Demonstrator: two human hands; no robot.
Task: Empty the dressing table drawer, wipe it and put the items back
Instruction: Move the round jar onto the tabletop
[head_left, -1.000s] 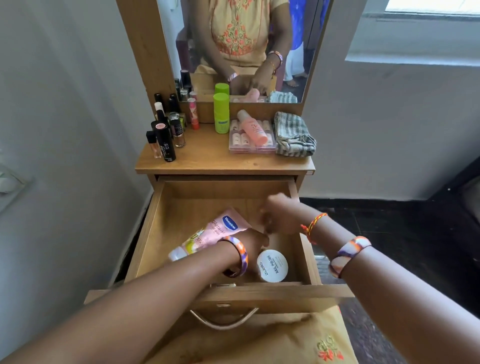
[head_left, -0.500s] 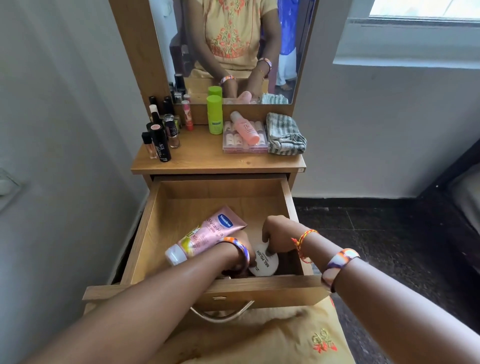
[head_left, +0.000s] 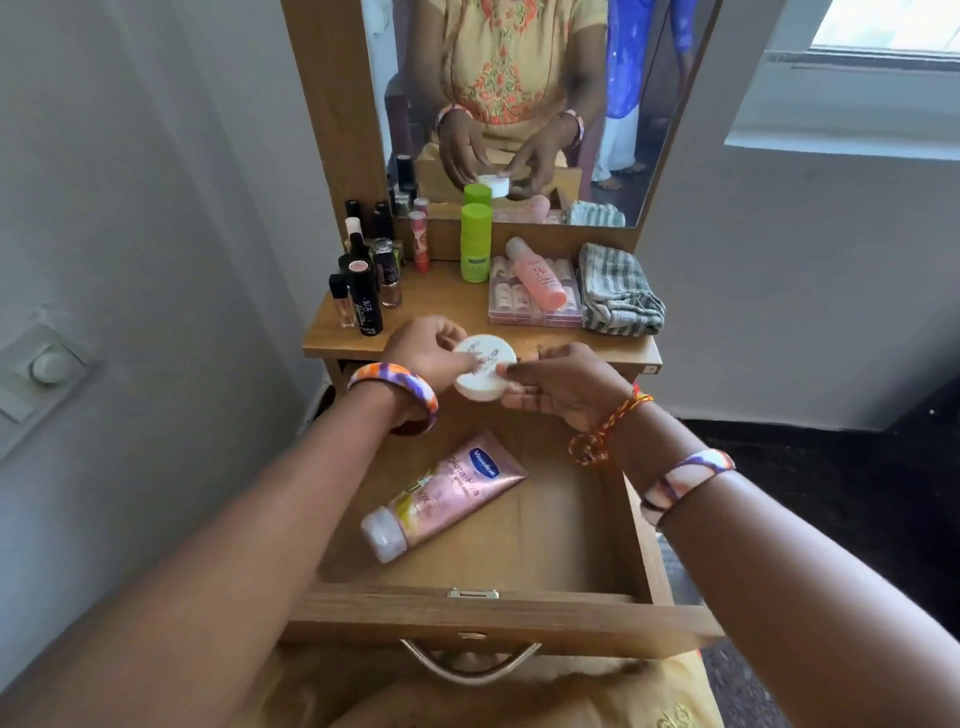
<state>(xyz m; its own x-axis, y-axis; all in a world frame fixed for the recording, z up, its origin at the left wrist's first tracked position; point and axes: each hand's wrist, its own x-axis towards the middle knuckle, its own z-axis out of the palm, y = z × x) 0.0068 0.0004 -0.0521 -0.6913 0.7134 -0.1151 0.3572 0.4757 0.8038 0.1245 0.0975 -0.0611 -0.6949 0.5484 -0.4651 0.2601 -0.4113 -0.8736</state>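
Above the open wooden drawer (head_left: 644, 545), just short of the wooden tabletop (head_left: 457, 317), I have the round white plastic jar (head_left: 484, 368) pinched between both hands: left hand (head_left: 423, 356) curled round its far side, right hand (head_left: 561, 387) gripping its near edge by the fingertips. I'd set it flat on the bare wood beside the black bottles (head_left: 363, 296) (lid up, I judge), then go back for the pink squeeze tube (head_left: 441, 496) lying in the drawer.

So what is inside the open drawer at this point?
Only the pink lotion tube lies on the drawer floor. Both forearms hide the left and right edges, and the front panel hides the near strip, so anything there cannot be seen.
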